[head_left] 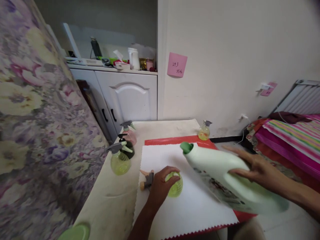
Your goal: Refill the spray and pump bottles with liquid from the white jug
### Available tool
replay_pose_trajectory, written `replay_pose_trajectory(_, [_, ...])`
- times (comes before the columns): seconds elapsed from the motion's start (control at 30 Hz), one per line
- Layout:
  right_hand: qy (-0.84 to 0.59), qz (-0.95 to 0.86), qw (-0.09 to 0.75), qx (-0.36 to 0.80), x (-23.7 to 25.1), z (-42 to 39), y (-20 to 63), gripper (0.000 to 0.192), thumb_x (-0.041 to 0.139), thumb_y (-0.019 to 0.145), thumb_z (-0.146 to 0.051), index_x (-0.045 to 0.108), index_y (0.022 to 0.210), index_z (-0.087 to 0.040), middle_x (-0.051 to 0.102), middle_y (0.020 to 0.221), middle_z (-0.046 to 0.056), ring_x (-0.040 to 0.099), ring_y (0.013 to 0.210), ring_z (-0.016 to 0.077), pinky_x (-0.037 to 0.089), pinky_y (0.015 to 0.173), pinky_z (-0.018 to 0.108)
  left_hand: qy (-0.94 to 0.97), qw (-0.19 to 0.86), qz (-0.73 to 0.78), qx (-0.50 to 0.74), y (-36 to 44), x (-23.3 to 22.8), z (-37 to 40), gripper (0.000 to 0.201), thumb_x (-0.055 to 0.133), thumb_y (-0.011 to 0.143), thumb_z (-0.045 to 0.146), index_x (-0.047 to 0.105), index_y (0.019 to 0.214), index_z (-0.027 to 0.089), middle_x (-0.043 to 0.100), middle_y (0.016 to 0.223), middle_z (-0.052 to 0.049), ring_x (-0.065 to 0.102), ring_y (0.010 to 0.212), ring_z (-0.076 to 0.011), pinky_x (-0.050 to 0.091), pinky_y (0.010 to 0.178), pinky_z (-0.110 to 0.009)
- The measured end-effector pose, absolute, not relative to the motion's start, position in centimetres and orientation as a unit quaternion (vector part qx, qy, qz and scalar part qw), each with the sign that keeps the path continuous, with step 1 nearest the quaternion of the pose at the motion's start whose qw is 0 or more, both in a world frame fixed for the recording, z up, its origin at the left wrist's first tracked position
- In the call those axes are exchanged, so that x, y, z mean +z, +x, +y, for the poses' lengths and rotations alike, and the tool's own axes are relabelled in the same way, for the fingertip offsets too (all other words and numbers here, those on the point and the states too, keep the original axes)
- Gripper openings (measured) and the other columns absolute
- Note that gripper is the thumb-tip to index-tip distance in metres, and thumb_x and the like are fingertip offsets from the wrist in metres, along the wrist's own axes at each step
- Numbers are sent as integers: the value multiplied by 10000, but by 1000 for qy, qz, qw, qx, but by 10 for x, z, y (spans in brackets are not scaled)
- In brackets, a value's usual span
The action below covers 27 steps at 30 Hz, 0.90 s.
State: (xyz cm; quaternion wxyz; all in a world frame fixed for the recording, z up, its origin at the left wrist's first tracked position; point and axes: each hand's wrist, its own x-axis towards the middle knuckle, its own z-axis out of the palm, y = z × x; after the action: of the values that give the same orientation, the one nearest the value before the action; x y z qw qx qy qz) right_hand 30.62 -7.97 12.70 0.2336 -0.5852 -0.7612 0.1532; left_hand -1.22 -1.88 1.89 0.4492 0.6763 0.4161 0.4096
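Fingers of my left hand (163,181) wrap round the top of a small yellow-green spray bottle body (177,189), which stands on a white sheet (197,213) without its spray head. A loose spray head (148,180), grey and tan, lies just left of that hand. On the right, my right hand (252,166) grips a large pale-green jug (215,170) by its handle. The jug is tilted, its dark-green spout (186,147) pointing left, above and to the right of the small bottle. No stream of liquid is visible at the spout.
Several spray bottles stand at the table's left, a yellow one (120,163) nearest. Another spray bottle (204,130) is at the back right corner. A green round object (76,232) sits front left. A flowered curtain (50,133) hangs left; a bed (292,143) is right.
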Motion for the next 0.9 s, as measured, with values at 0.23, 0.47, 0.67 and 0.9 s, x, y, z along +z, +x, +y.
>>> replay_pose_trajectory(0.23, [-574, -582, 531, 225, 91, -9, 277, 512, 659, 746, -333, 565, 1241, -245, 666, 994, 35, 473, 512, 95, 428, 448, 230, 666, 474, 387, 426, -14, 7, -14, 157, 642, 753, 201, 715, 890, 226, 723, 954, -28, 638, 979, -212, 465, 904, -322])
replay_pose_trajectory(0.47, [-536, -498, 649, 209, 32, 72, 229, 566, 624, 674, -245, 571, 1238, -226, 627, 1083, 50, 517, 642, 134, 426, 444, 215, 661, 475, 379, 440, -14, 3, -19, 211, 661, 749, 139, 728, 920, 243, 718, 948, -21, 642, 952, -193, 474, 871, -286])
replay_pose_trajectory(0.67, [-527, -492, 661, 208, -3, 92, 214, 597, 627, 676, -251, 545, 1266, -225, 616, 1125, 66, 503, 605, 123, 441, 464, 231, 652, 476, 366, 464, -14, 1, -19, 274, 691, 705, 96, 740, 926, 251, 741, 934, -20, 660, 940, -197, 492, 855, -276])
replay_pose_trajectory(0.9, [-572, -502, 631, 153, -32, 85, 222, 558, 630, 747, -345, 526, 1278, -209, 641, 1041, 66, 575, 711, 177, 501, 596, 292, 636, 477, 431, 427, -15, -5, -20, 314, 711, 688, 105, 735, 948, 279, 741, 1037, -9, 661, 1002, -214, 491, 916, -308])
